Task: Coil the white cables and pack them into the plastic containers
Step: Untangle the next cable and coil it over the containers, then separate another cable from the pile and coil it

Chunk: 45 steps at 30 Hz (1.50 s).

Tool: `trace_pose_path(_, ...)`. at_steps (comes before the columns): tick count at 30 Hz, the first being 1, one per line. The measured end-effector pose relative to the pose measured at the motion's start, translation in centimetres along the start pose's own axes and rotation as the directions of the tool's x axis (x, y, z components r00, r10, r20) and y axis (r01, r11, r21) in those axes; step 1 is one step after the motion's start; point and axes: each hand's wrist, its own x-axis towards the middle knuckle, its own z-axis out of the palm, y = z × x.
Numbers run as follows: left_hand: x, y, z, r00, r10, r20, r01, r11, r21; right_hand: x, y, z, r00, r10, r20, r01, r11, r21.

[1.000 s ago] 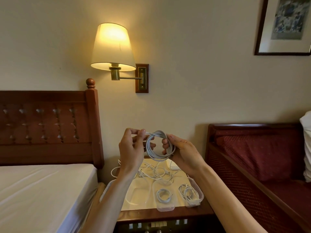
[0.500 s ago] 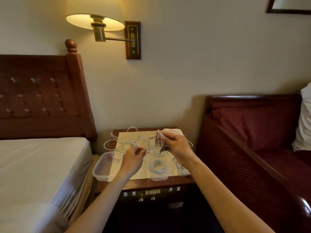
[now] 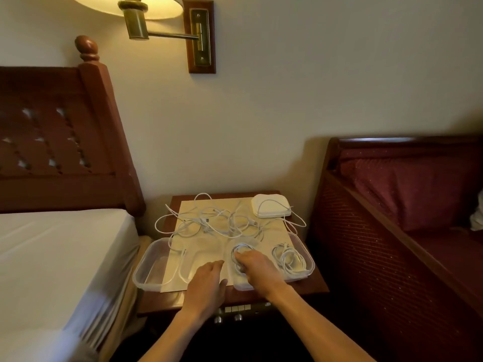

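A row of clear plastic containers stands along the nightstand's front edge. My right hand (image 3: 257, 267) reaches palm down into the third container (image 3: 241, 285) and holds a coiled white cable (image 3: 241, 248) down inside it, fingers curled over the loops. My left hand (image 3: 207, 280) rests with straight fingers on the second container (image 3: 192, 257), which holds nothing. The rightmost container (image 3: 308, 259) holds another coiled cable (image 3: 288, 257). The leftmost container (image 3: 150, 267) holds nothing. Several loose white cables (image 3: 222, 220) lie tangled at the back of a cream mat (image 3: 188, 207).
A stack of white lids (image 3: 271, 205) sits at the nightstand's back right. A bed with a white sheet (image 3: 60, 252) and wooden headboard is on the left, a red upholstered bench (image 3: 405, 205) on the right. A wall lamp (image 3: 136, 14) hangs above.
Both hands came down from chest height to the nightstand. My right hand carried the coil into the third container. My left hand let go of the cable and settled on the second container.
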Motion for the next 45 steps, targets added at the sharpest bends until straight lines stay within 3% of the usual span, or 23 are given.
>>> trace_pose_path(6,0.6,0.1,0.3,1.0,-0.007,-0.014,0.007,1.0,0.007,1.2,1.0,1.3,0.987,0.023,0.159,-0.024,1.0,0.005)
trace_pose_path(11,1.0,0.2,0.5,1.0,-0.027,0.005,0.027,0.998,0.049,1.1,1.1,1.8,0.994,0.103,0.038,-0.104,0.994,0.024)
trace_pose_path(15,1.0,0.1,0.7,0.999,-0.039,-0.004,0.039,0.998,0.04,1.8,1.6,2.5,0.972,0.176,0.157,-0.174,0.984,-0.027)
trace_pose_path(20,1.5,-0.3,1.1,1.0,-0.026,-0.006,0.026,1.0,-0.016,2.5,2.2,2.0,0.971,0.151,0.186,-0.149,0.989,-0.023)
trace_pose_path(23,1.8,-0.7,1.0,1.0,-0.025,-0.01,0.025,0.999,-0.026,3.4,2.8,0.0,0.992,0.102,0.068,-0.107,0.992,0.065)
trace_pose_path(26,3.3,-1.0,-0.1,0.983,-0.02,-0.183,0.009,0.998,-0.062,5.4,4.2,-1.8,0.982,0.153,-0.107,-0.136,0.98,0.148)
trace_pose_path(29,6.5,-0.8,-1.9,0.952,0.041,-0.305,-0.076,0.992,-0.103,7.9,5.4,-2.4,0.986,0.157,-0.05,-0.145,0.972,0.186)
trace_pose_path(33,11.6,-0.8,-3.2,0.988,0.131,-0.085,-0.131,0.991,0.008,10.3,5.1,-1.2,0.985,0.034,0.168,-0.053,0.992,0.111)
trace_pose_path(37,14.2,-1.8,-3.1,0.981,0.175,0.081,-0.183,0.977,0.111,11.8,5.3,-0.7,0.988,0.002,0.151,-0.015,0.996,0.084)
trace_pose_path(42,16.4,-2.4,-3.3,0.962,0.271,0.02,-0.271,0.963,-0.004,13.1,6.6,-2.0,0.997,-0.035,0.066,0.019,0.973,0.231)
trace_pose_path(45,17.7,-2.4,-3.4,0.966,0.251,-0.057,-0.256,0.963,-0.088,13.7,7.9,-2.8,0.994,0.103,-0.024,-0.095,0.97,0.223)
